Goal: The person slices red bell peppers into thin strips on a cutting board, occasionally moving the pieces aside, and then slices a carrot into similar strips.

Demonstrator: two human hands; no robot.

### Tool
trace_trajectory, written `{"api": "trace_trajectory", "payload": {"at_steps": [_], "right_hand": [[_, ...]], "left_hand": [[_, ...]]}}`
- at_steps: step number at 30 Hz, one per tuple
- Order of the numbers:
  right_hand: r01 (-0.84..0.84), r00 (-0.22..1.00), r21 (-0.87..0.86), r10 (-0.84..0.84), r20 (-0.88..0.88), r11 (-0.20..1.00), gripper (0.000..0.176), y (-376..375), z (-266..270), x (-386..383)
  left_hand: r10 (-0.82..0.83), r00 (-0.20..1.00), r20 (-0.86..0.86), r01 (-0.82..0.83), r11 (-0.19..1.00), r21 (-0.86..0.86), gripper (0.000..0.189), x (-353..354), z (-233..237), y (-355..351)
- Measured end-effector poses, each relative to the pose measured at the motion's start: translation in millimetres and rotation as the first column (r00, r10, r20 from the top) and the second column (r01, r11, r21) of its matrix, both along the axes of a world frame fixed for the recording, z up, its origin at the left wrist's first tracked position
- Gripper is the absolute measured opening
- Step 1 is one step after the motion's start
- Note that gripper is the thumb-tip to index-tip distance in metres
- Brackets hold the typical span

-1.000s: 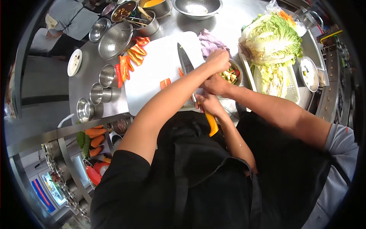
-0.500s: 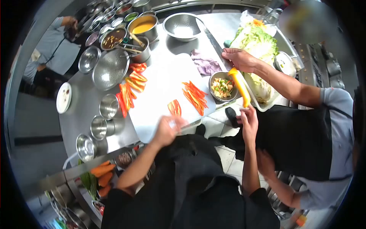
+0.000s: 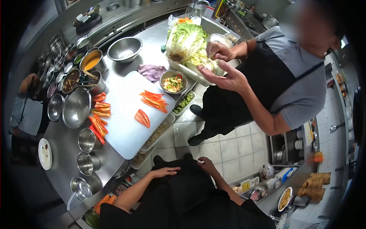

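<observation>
My left hand (image 3: 166, 172) lies against my black apron (image 3: 187, 191) with its fingers stretched out, holding nothing. On the other side of the apron is my right hand (image 3: 206, 165), fingers apart and nothing seen in them. Beyond both hands is a white cutting board (image 3: 127, 114). A flat piece of red pepper (image 3: 142, 118) lies on it, with a pile of red pepper strips (image 3: 153, 100) farther back. Cut pepper pieces (image 3: 98, 126) line the board's left edge.
At right stands a co-worker (image 3: 263, 76), hands raised near a basket with leafy cabbage (image 3: 187, 40). A bowl of chopped vegetables (image 3: 173, 82) and a purple cloth (image 3: 151, 72) sit beside the board. Steel pots (image 3: 88, 140) and a colander (image 3: 76, 108) stand left. Tiled floor (image 3: 225, 149) shows right.
My hands have drawn back to my apron. A long blade and a yellow elongated thing near the co-worker's hand and my right hand are out of sight. The view has swung right.
</observation>
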State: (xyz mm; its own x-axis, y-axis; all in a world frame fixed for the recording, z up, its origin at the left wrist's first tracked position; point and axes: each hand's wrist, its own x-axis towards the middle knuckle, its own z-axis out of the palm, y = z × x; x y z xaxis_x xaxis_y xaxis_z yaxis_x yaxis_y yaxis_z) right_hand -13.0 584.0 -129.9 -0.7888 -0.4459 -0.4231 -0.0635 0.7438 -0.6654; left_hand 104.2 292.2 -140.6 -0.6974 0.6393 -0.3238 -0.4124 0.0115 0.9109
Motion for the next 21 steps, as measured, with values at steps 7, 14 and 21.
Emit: {"api": "trace_trajectory", "payload": {"at_steps": [7,14,21], "right_hand": [[-0.143,0.988,0.067,0.139,0.063,0.987,0.036,62,-63,16],[-0.172,0.984,-0.022,0.173,0.046,0.985,0.035,142,-75,11],[-0.197,0.98,0.142,0.196,0.023,0.97,0.033,258,-134,10]], "left_hand": [[0.161,0.987,-0.017,-0.159,0.936,-0.315,0.05,30,-59,36],[0.563,0.825,0.037,-0.392,0.618,-0.681,0.048,97,-80,104],[0.548,0.837,0.001,-0.359,0.55,-0.754,0.054,169,-92,162]]}}
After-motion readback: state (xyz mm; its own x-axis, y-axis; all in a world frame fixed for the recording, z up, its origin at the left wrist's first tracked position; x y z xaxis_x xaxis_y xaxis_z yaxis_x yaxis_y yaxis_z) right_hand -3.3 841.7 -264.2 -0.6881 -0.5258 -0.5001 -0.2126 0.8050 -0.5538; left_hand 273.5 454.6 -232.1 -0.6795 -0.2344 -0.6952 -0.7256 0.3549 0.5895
